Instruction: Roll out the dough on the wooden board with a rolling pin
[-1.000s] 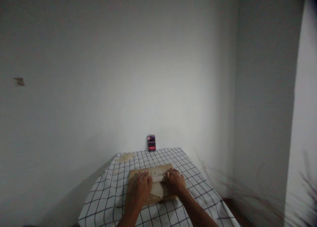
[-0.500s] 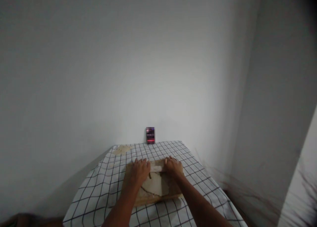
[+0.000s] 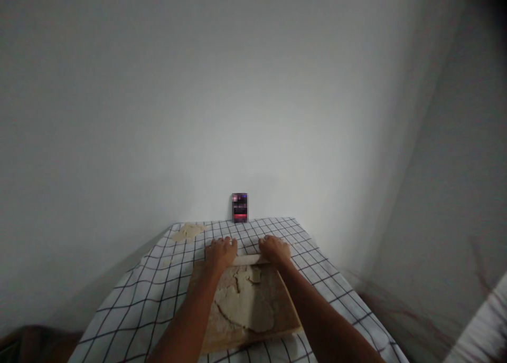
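Observation:
A pale rolling pin [image 3: 248, 259] lies crosswise at the far edge of a wooden board [image 3: 285, 323]. My left hand [image 3: 222, 252] is closed over the pin's left part, fingers curled over its far side. Over its right part my right hand [image 3: 274, 248] is closed in the same way. The pin's ends are hidden under my hands. On the board, between my forearms and nearer than the pin, a flattened sheet of dough [image 3: 247, 299] is spread, with cracks and uneven edges.
The table bears a white cloth with dark checks [image 3: 146, 289]. A flat piece of dough [image 3: 189, 231] lies at its far left corner. A dark, pixelated upright object [image 3: 240, 208] stands against the wall [image 3: 253, 115] at the back.
My hands have pushed the rolling pin away from me, from over the dough to the board's far edge. More of the dough shows now. The camera view has tilted slightly.

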`<action>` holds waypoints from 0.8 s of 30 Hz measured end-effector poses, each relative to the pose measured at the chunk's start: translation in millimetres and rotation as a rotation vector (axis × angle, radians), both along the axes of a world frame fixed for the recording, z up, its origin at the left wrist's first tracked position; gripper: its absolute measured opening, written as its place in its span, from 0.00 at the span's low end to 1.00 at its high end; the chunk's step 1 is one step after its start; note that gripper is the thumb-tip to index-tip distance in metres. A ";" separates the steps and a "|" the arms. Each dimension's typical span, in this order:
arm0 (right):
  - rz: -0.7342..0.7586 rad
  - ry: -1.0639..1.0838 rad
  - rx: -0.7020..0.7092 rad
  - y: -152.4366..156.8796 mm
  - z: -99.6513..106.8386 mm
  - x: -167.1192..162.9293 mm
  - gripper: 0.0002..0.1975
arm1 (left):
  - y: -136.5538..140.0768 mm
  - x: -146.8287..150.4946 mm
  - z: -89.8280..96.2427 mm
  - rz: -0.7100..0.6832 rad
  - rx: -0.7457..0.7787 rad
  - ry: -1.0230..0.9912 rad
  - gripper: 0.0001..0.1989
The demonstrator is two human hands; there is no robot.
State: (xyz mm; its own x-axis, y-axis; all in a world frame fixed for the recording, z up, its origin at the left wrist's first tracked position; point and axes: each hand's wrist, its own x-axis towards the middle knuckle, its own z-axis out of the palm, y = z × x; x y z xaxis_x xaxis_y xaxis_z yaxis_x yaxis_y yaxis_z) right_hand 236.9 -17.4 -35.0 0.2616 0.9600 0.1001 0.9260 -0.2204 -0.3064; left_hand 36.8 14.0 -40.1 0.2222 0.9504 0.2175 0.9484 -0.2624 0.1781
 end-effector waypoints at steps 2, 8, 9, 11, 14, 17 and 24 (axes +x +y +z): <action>0.001 0.016 -0.003 7.7 0.0 1.5 0.24 | 6.3 3.5 2.4 0.064 -0.027 -0.006 0.28; 0.024 0.013 -0.023 27.9 -3.5 4.7 0.23 | 23.6 9.4 7.3 0.147 -0.098 0.002 0.28; 0.025 0.014 -0.026 29.7 -4.2 4.8 0.23 | 24.9 9.8 8.0 0.154 -0.101 0.004 0.29; 0.029 0.013 -0.028 31.0 -4.8 4.5 0.24 | 25.1 10.3 9.4 0.156 -0.095 0.009 0.30; 0.036 -0.001 -0.027 27.5 -3.4 3.4 0.24 | 21.0 10.2 10.6 0.144 -0.076 0.016 0.30; 0.029 -0.009 -0.023 19.7 -0.5 1.9 0.23 | 14.2 8.7 10.2 0.136 -0.058 0.016 0.29; 0.004 -0.028 -0.004 -9.5 1.4 -3.4 0.23 | -9.1 2.9 8.5 0.084 -0.027 0.040 0.27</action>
